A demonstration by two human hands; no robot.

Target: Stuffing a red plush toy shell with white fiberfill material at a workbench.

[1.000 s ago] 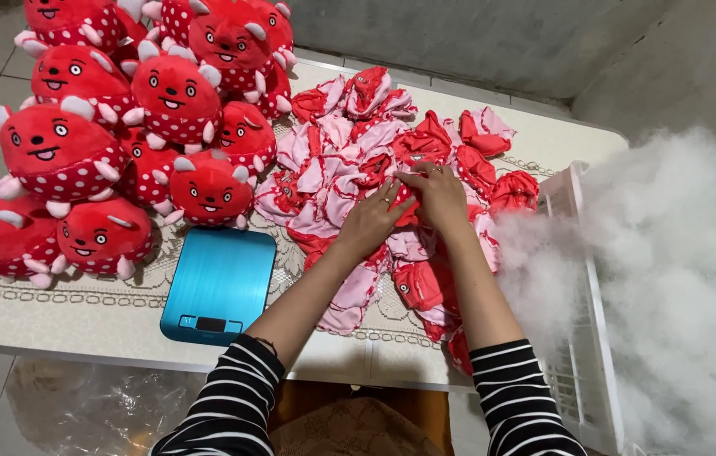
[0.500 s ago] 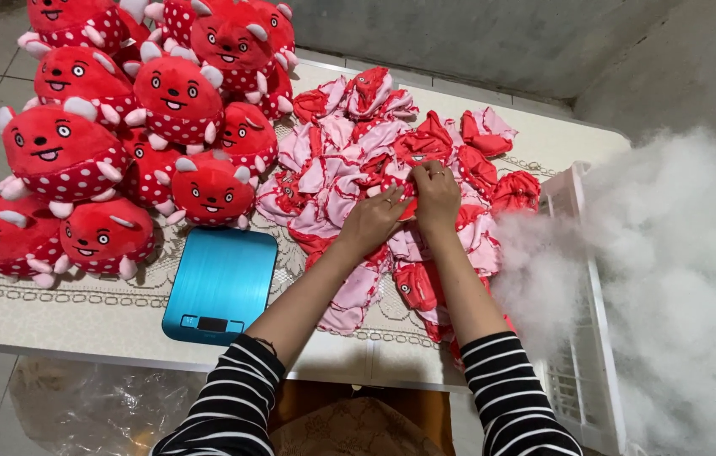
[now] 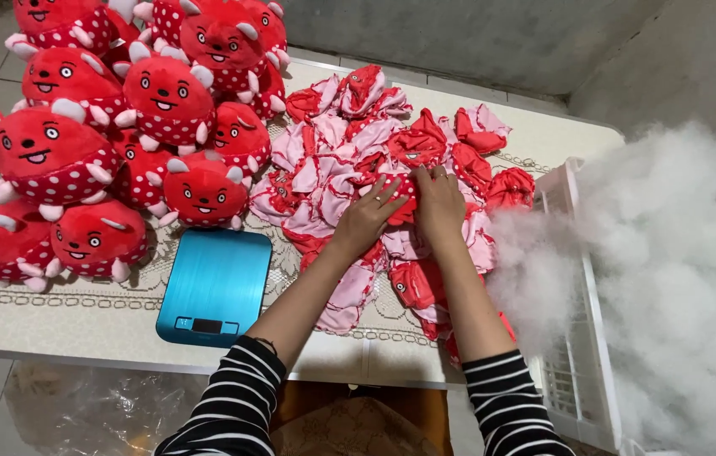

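Right of the blue scale (image 3: 214, 287), your left hand (image 3: 368, 221) and right hand (image 3: 440, 205) both pinch one red toy skin (image 3: 402, 192) on the skin pile (image 3: 349, 160). You look to be picking it out; next, lift it free gently.

- We see a heap of unstuffed toy skins (image 3: 349, 169), red and pink, flat and crumpled, mid-tabletop.
- One red skin (image 3: 404, 198) on top of the heap, bunched, pinched from both sides.
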